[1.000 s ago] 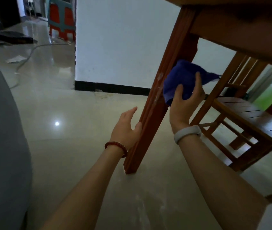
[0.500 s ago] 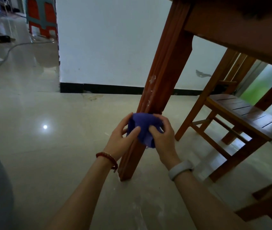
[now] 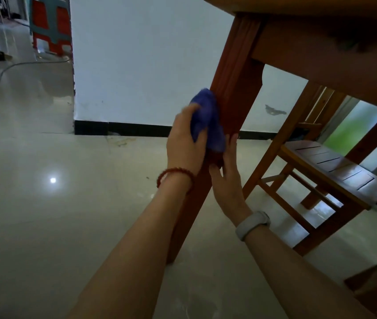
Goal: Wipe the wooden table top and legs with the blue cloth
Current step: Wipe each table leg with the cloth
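Note:
A reddish wooden table leg slants down from the table frame at the upper right to the floor. The bunched blue cloth lies against the leg's left face at mid height. My left hand, with a red bead bracelet, grips the cloth and holds it to the leg. My right hand, with a white wristband, rests just below on the leg's right side, fingers straight and pointing up. The table top is out of view.
A wooden chair stands under the table to the right. A white wall with a black skirting runs behind the leg. Glossy floor tiles spread left. A red and teal stool and a cable lie far back left.
The cloth passed from my right hand to my left. It dropped low on the leg with both hands on it, then rose again to mid height. My right hand now rests bare on the leg.

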The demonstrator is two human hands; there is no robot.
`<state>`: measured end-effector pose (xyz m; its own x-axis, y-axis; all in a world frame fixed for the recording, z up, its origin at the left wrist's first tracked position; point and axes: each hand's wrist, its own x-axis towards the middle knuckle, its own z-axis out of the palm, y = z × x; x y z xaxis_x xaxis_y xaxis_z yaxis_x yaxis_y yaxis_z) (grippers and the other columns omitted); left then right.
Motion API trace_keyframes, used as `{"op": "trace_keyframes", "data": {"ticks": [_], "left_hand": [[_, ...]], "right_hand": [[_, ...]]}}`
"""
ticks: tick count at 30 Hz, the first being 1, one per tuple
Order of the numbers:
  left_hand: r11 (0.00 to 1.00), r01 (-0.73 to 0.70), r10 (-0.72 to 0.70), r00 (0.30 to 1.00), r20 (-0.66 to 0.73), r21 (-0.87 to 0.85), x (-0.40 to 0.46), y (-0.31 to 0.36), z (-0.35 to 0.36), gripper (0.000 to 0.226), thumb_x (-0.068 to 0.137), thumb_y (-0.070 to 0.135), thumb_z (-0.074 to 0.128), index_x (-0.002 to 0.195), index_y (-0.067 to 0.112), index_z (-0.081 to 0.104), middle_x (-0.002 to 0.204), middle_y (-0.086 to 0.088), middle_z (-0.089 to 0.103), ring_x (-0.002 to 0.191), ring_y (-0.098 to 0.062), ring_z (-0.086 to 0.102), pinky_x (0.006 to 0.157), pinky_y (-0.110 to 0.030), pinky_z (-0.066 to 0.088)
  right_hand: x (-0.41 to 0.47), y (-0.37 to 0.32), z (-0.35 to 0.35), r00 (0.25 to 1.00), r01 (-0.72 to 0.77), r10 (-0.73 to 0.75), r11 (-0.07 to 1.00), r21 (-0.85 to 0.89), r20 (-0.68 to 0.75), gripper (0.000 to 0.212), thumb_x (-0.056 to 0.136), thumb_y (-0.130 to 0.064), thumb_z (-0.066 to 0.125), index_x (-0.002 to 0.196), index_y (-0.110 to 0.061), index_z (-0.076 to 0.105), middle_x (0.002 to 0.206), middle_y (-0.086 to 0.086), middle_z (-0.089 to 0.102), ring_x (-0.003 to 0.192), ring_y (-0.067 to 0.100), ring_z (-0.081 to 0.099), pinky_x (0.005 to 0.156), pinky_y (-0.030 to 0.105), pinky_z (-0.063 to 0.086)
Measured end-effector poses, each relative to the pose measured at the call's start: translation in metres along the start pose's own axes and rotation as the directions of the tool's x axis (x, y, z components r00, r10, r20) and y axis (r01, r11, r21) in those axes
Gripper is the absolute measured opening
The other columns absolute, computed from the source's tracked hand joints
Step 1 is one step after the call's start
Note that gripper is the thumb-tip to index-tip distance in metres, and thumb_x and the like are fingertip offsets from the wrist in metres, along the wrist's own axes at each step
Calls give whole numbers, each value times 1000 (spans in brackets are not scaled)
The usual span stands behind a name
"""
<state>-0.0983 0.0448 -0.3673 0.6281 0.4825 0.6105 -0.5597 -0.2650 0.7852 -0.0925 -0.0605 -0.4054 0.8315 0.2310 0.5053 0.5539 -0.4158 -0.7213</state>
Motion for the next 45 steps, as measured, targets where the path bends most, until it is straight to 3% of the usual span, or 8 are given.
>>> {"op": "trace_keyframes", "data": {"ticks": [3, 7, 15, 21, 24, 29, 36, 45], "left_hand": [[975, 103, -126, 986, 107, 198, -45, -46, -7, 32, 84, 4, 54, 115, 12, 49, 116, -8, 53, 98, -11, 49, 80, -8, 36], [796, 296, -440, 882, 170, 528, -81, -87, -46, 15, 86, 15, 51, 100, 19, 49, 103, -6, 56, 91, -24, 57, 79, -32, 47], [961, -77, 61, 996, 66, 266, -69, -47, -5, 21, 85, 10, 52, 105, 6, 54, 113, -12, 58, 99, -17, 56, 88, -26, 48], [631, 311, -625, 746, 228, 711, -146, -131, -63, 9, 86, 12, 46, 89, 21, 45, 93, -7, 60, 84, -26, 58, 73, -37, 48], [713, 496, -585, 811, 30, 495, -143, -134, -63, 8, 88, 15, 50, 89, 21, 44, 86, -6, 57, 81, -26, 57, 75, -40, 50], [913, 291, -307, 952, 13, 285, -137, -112, -21, 19, 88, 10, 51, 107, 13, 51, 100, 0, 56, 88, -11, 53, 81, -21, 45], [400, 593, -875, 473, 100, 699, -216, -186, -65, 7, 86, 16, 44, 89, 22, 46, 92, -10, 60, 86, -30, 58, 80, -39, 50], [837, 438, -480, 875, 56, 328, -169, -144, -21, 26, 87, 5, 49, 112, 10, 49, 106, 0, 49, 93, -12, 48, 83, -23, 40]], "right_hand": [[2, 1, -3, 1000, -25, 25, 1000, 0, 1, 59, 96, -16, 35, 135, -44, 1, 155, -8, -7, 144, 17, 3, 114, 45, 24], [-2, -5, 7, 997, -75, 76, 997, 28, -22, 58, 96, -15, 29, 144, -30, 0, 155, -9, -12, 143, 13, -6, 117, 44, 14], [-14, 19, 9, 998, -51, 51, 999, 7, 27, 46, 91, -31, 20, 134, -39, 6, 156, -3, -7, 144, 14, -1, 117, 44, 13], [-33, 31, 28, 989, -130, 133, 990, -52, 60, 54, 90, -36, 17, 139, -34, -5, 155, -7, -12, 142, 10, -11, 117, 33, 0], [-43, 43, 36, 992, -109, 117, 986, -126, 52, 58, 92, -27, 23, 144, -25, -3, 155, -3, -11, 142, 12, -10, 114, 25, 0], [-73, 76, 48, 981, -52, 90, 976, -212, 174, 65, 93, -1, 35, 137, -29, -3, 147, -13, -16, 141, 12, -8, 117, 32, 10], [-75, 80, 48, 967, -76, 124, 974, -214, 223, 72, 89, 10, 33, 136, -32, -2, 142, -20, -18, 139, 8, -10, 94, -9, 4], [-75, 85, 53, 977, -99, 131, 977, -187, 170, 78, 84, 9, 40, 140, -30, 1, 145, -18, -14, 143, 14, -3, 110, 18, 16]]}}
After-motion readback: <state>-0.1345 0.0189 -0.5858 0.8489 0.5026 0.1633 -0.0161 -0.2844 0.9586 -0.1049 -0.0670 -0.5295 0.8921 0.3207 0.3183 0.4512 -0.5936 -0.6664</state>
